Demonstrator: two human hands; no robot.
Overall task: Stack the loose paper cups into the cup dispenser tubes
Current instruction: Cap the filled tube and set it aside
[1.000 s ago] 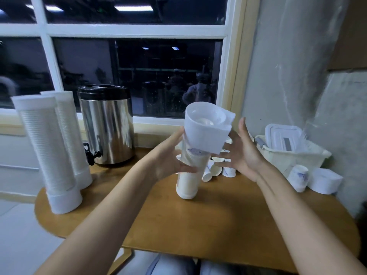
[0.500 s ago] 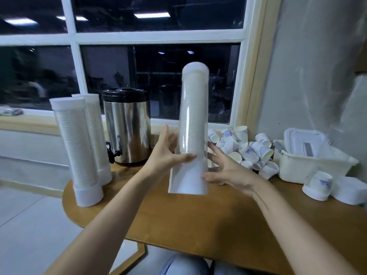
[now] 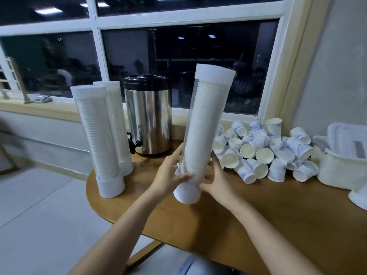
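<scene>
A clear dispenser tube (image 3: pixel 204 124) packed with white cups and capped in white at both ends leans slightly right above the wooden table (image 3: pixel 258 219). My left hand (image 3: pixel 168 175) and my right hand (image 3: pixel 216 179) clasp its lower end from either side. A heap of loose white-and-blue paper cups (image 3: pixel 264 151) lies on the table to the right, against the wall. Two more filled dispenser tubes, one nearer (image 3: pixel 97 139) and one behind it (image 3: pixel 117 124), stand upright at the table's left end.
A steel drinks urn (image 3: pixel 149 116) with a black lid and tap stands behind the held tube by the window. A white plastic basket (image 3: pixel 341 167) with a lidded box sits at the far right. The table's rounded left edge drops to tiled floor.
The tube was flipped from open end facing me to upright, then carried lower and tilted right. Both hands slid down to its base. The view swung left and down.
</scene>
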